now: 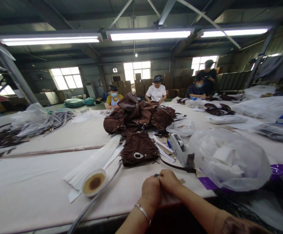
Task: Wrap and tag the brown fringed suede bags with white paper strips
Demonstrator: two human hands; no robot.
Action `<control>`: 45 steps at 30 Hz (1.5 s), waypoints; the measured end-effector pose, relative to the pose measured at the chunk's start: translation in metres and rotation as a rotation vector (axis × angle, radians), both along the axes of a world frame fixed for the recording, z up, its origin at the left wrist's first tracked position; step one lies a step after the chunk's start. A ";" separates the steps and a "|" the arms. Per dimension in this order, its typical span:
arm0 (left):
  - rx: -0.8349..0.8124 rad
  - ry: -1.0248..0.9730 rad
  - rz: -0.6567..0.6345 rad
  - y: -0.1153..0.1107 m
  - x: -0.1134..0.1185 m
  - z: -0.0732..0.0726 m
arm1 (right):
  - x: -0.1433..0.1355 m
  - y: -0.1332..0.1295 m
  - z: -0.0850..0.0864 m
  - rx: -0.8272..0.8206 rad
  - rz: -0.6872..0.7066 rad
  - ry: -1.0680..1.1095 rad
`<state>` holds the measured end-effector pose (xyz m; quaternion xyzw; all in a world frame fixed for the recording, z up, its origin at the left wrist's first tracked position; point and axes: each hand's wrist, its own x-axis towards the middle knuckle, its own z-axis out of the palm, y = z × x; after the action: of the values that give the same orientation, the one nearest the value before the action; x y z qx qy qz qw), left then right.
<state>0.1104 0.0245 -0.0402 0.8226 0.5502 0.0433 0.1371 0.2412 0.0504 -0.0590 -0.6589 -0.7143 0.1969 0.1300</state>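
My left hand (151,190), a silver bangle on its wrist, is closed in a fist at the table's front edge. Pressed against it, my right hand (170,181) is closed too. A tiny dark bluish bit shows at the top between the fingers; I cannot make out what it is or what else they hold. Just beyond them a brown fringed bag (141,149) with an oval light-coloured ornament lies on the table. Behind it rises a heap of brown leather bags (141,113). A dark strap (179,167) runs from the fringed bag toward the right.
A bowl of brownish liquid (94,182) stands at left, beside white paper strips (95,159) and a grey cable (83,214). To the right are a tape dispenser (181,149) and a clear plastic bag of white pieces (229,159). Several people work across the table.
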 end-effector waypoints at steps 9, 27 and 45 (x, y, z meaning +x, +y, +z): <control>0.002 0.091 -0.150 0.003 -0.039 0.017 | -0.009 0.027 0.039 -0.084 0.400 -0.173; 0.049 0.129 -0.107 -0.016 -0.042 0.009 | -0.017 0.023 0.040 -0.053 0.513 -0.233; 0.060 0.174 -0.058 -0.036 -0.044 0.005 | -0.020 0.021 0.036 -0.054 0.441 -0.265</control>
<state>0.0663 -0.0120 -0.0352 0.8426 0.5344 -0.0157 0.0653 0.2213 0.0714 -0.0229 -0.5104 -0.8460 0.1515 -0.0286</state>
